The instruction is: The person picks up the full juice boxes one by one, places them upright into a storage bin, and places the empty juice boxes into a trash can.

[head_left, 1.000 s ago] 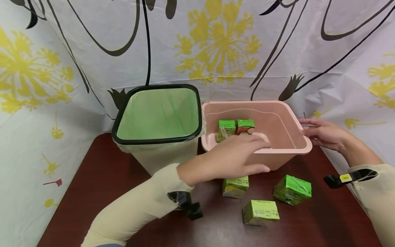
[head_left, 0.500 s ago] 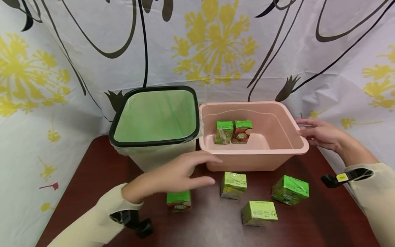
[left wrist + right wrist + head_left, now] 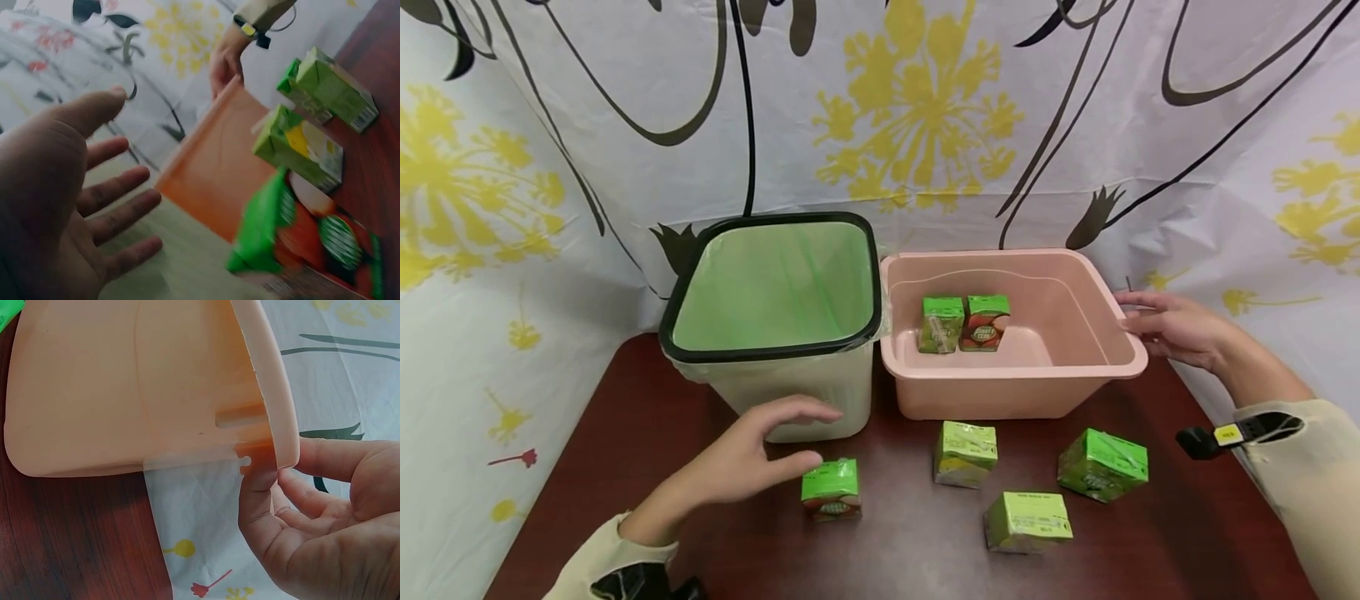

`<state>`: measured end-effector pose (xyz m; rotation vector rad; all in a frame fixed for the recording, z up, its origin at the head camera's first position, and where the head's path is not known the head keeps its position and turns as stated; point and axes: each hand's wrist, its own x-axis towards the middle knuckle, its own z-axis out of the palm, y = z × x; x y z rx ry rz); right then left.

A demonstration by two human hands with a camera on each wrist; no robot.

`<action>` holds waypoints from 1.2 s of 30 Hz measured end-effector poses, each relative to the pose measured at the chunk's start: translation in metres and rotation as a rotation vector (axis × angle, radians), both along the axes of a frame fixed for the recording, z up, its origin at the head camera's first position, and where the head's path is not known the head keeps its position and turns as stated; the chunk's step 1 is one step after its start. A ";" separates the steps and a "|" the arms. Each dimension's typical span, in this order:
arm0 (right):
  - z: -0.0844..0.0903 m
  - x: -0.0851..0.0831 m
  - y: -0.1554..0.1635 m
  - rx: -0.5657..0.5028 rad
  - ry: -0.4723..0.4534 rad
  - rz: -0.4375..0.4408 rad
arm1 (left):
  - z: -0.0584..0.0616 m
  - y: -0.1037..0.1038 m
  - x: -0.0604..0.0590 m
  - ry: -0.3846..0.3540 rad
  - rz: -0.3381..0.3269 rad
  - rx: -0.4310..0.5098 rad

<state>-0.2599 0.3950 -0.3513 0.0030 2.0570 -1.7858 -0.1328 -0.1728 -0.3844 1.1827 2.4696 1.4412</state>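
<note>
The left hand (image 3: 741, 454) hovers with fingers spread and relaxed, holding nothing, just beside a green and red juice carton (image 3: 831, 490) standing on the worktop (image 3: 625, 433) before the lined bin (image 3: 775, 321). The right hand (image 3: 1176, 325) rests loosely curled fingers against the pink tub's (image 3: 1075, 392) right rim.

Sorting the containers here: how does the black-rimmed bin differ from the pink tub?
The black-rimmed bin lined with a green bag stands taller and shows nothing inside; the pink plastic tub is lower and wider, with two green juice cartons standing in it. The right hand touches only the tub. Both are open-topped and side by side.
</note>
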 end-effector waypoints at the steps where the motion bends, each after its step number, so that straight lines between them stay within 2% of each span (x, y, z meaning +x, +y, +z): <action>1: 0.000 0.000 0.000 0.000 0.000 -0.001 | -0.006 -0.003 0.001 -0.002 0.011 0.014; 5: -0.001 -0.002 0.000 0.016 -0.001 0.001 | -0.034 -0.014 0.006 -0.040 0.039 0.058; 10: -0.002 -0.002 0.001 0.031 0.001 0.002 | -0.066 -0.015 0.007 -0.111 0.030 0.081; 13: -0.003 -0.002 0.002 0.018 0.000 0.001 | -0.080 -0.012 0.008 -0.142 0.025 0.094; 15: -0.003 -0.001 0.002 0.009 -0.002 -0.001 | -0.086 -0.008 0.009 -0.137 0.028 0.089; 20: -0.003 0.000 0.001 0.021 0.004 -0.001 | -0.095 0.004 0.012 -0.117 0.012 0.079; 33: -0.002 -0.001 0.001 0.023 -0.003 0.001 | -0.099 0.018 0.010 -0.262 -0.030 0.157; 36: -0.002 -0.001 0.001 0.017 -0.007 0.003 | -0.098 0.020 0.011 -0.271 -0.020 0.156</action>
